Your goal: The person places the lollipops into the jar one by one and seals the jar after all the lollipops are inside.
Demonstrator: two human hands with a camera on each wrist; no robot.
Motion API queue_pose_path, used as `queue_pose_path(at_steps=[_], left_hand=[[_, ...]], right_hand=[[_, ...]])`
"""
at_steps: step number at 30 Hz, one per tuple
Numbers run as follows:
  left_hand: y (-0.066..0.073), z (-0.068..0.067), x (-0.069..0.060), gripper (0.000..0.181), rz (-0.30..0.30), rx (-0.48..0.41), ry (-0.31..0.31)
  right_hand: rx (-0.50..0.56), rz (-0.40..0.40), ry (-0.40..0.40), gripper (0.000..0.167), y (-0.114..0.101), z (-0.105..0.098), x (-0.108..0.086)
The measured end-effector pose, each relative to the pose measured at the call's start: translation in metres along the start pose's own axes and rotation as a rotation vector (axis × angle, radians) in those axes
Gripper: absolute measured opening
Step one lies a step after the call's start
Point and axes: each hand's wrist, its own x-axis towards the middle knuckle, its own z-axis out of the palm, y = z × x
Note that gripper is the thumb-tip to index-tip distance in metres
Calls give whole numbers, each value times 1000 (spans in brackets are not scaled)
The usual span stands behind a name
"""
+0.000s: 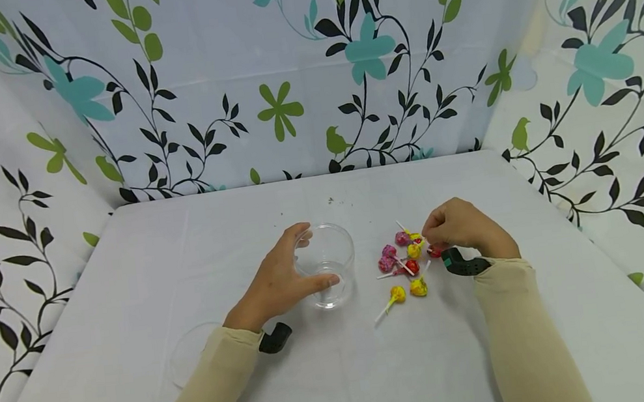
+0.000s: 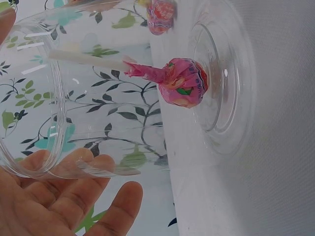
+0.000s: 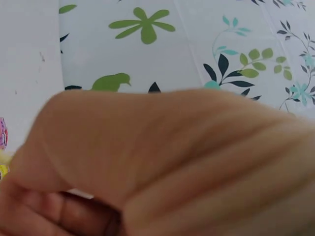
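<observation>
My left hand [image 1: 289, 276] holds a clear jar [image 1: 339, 251] upright on the table, thumb on the near side and fingers around the far side. In the left wrist view a pink-wrapped lollipop [image 2: 184, 82] shows through the clear wall; whether it lies inside or behind cannot be told there. Over the right edge of the lollipop group, my right hand [image 1: 466, 228] pinches a red lollipop [image 1: 435, 251] by its stick. The right wrist view shows mostly the back of that hand, with its fingertips hidden.
Several loose lollipops, among them a yellow one [image 1: 418, 287] and a purple one [image 1: 386, 263], lie between the jar and my right hand. A faint clear round lid [image 1: 181, 347] lies beside my left forearm. Patterned curtain [image 1: 277, 111] borders the white table [image 1: 341, 382].
</observation>
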Motion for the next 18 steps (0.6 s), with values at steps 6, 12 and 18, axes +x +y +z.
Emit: queue_pose_path(at_steps=[6, 12, 18], left_hand=[[1, -1, 0, 106, 1, -7, 0], [1, 0, 0, 106, 2, 4, 1], [0, 0, 0, 106, 5, 4, 2]], right_hand=[[14, -13, 152, 19, -9, 0, -2], [67, -72, 308, 18, -21, 1, -5], [123, -195, 427, 14, -35, 5, -10]])
